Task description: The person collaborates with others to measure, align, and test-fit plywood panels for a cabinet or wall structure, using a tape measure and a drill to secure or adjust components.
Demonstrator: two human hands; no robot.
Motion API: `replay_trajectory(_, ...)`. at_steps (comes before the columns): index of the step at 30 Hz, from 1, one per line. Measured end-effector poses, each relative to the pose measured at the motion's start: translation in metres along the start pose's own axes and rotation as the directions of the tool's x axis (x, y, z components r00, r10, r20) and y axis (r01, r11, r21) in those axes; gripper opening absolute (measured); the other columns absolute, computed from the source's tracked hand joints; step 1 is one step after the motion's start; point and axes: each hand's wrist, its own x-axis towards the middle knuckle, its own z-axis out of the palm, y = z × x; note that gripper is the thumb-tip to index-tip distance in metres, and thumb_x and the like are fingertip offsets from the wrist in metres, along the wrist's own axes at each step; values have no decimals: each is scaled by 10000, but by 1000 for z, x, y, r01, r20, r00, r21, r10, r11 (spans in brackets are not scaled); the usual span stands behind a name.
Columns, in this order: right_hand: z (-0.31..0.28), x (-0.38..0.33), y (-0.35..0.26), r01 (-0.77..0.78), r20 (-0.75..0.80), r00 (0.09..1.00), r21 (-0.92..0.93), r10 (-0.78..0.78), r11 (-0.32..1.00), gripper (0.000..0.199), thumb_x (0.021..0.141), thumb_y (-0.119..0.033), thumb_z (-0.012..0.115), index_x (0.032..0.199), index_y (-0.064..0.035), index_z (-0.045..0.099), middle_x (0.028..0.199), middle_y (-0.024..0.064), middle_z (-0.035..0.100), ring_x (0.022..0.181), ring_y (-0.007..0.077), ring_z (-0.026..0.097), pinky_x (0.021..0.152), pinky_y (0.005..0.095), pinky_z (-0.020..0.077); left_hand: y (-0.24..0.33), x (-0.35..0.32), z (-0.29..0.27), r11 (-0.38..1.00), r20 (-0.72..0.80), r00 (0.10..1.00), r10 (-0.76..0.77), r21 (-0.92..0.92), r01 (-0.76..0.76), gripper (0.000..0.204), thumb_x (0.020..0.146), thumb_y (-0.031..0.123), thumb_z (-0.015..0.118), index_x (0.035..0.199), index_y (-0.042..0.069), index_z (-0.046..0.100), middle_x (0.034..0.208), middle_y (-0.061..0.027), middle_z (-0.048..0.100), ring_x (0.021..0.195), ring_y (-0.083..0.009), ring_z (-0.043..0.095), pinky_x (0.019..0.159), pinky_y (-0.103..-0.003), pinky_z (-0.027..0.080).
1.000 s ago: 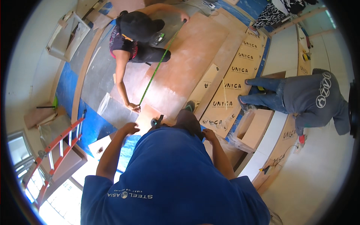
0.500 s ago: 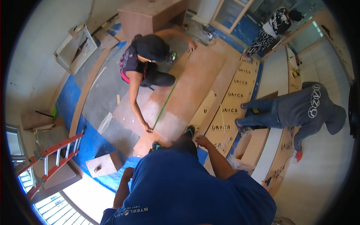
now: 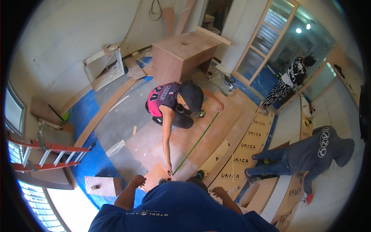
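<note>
My left hand [image 3: 138,180] is raised beside my blue shirt, its fingers loosely bent and a little apart, with nothing visible in it. At my other side, my right hand [image 3: 222,194] hangs near the printed plywood, empty, fingers slightly spread. In front of me a large reddish-brown plywood sheet [image 3: 162,135] lies on the floor. A green measuring tape [image 3: 195,145] stretches across it. A crouching person in a dark cap [image 3: 191,96] holds both ends of the tape. The tape's near end lies close to my feet; neither of my hands touches it.
A red ladder [image 3: 50,147] and a wooden piece [image 3: 103,186] are at the left. A wooden desk [image 3: 170,58] stands beyond the crouching person. To the right, a person in a grey hoodie [image 3: 309,150] bends over boards; another person [image 3: 290,77] stands farther back.
The view has tilted up, showing more of the far room. My left hand has risen forward, and my right hand has shifted slightly. The crouching person still stretches the tape.
</note>
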Motion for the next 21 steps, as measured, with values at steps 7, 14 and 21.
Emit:
replay_trajectory(7, 28, -2, -17, -298, 131, 941, -112, 311, 948, 222, 707, -271, 566, 823, -87, 609, 774, 123, 611, 742, 284, 604, 653, 392, 480, 1, 14, 15, 994, 120, 990, -76, 88, 66, 321, 823, 239, 521, 930, -58, 580, 801, -159, 629, 616, -247, 621, 530, -360, 521)
replay_trajectory(14, 47, 20, -30, -172, 44, 978, -381, 203, 908, 298, 810, -289, 440, 943, -93, 619, 995, 128, 599, 956, 282, 549, 846, 409, 406, -26, 51, 4, 856, 393, 856, 336, 251, -452, 183, 789, 217, 521, 773, 52, 596, 638, -89, 590, 532, -174, 572, 462, -309, 455)
replay_trajectory(21, 27, -2, -118, -235, -404, 841, 326, 359, 916, 232, 733, -226, 533, 774, -11, 608, 755, 147, 606, 657, 249, 584, 606, 343, 451, 37, -5, 10, 889, 237, 962, 137, 399, -225, 230, 810, 222, 526, 942, 35, 553, 697, -78, 575, 515, -151, 542, 440, -266, 428)
